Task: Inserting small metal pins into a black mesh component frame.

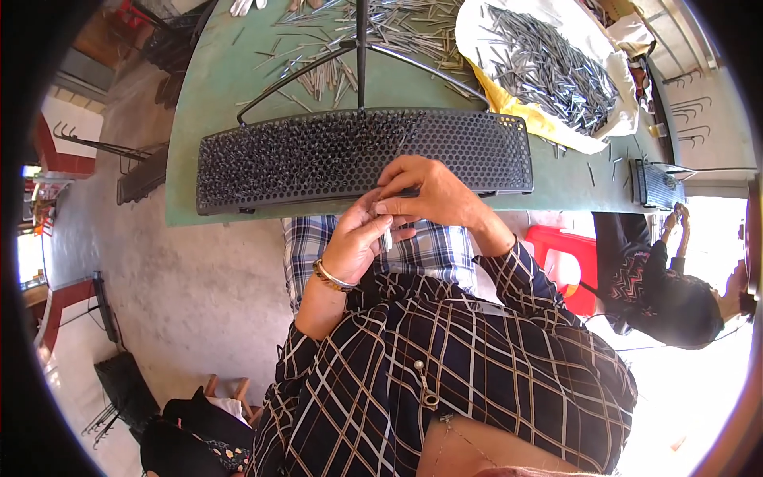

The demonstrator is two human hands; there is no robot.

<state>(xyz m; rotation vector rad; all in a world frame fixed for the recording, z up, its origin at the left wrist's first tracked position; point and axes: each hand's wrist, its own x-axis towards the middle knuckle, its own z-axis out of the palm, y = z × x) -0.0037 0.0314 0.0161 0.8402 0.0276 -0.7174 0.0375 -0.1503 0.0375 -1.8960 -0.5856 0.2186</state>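
Note:
Just past the near table edge lies a black perforated rack (pixel 469 151) with a tall frame handle (pixel 362 63). Thin dark metal pieces (pixel 278 159) stand packed in the holes of its left and middle part; the right part shows mostly bare holes. In front of the rack my left hand (pixel 355 238) is curled around small silvery pieces (pixel 388 238), partly hidden by the fingers. My right hand (pixel 433 192) reaches over from the right, its fingers bent and pinched together at the left fingertips. What the right fingers grip is hidden.
Loose metal pieces (pixel 397 32) are scattered over the green table (pixel 214 87). A white and yellow sack (pixel 548 135) heaped with more lies at back right. Another person (pixel 675 294) works at a similar rack (pixel 658 184) beyond a red stool (pixel 560 262).

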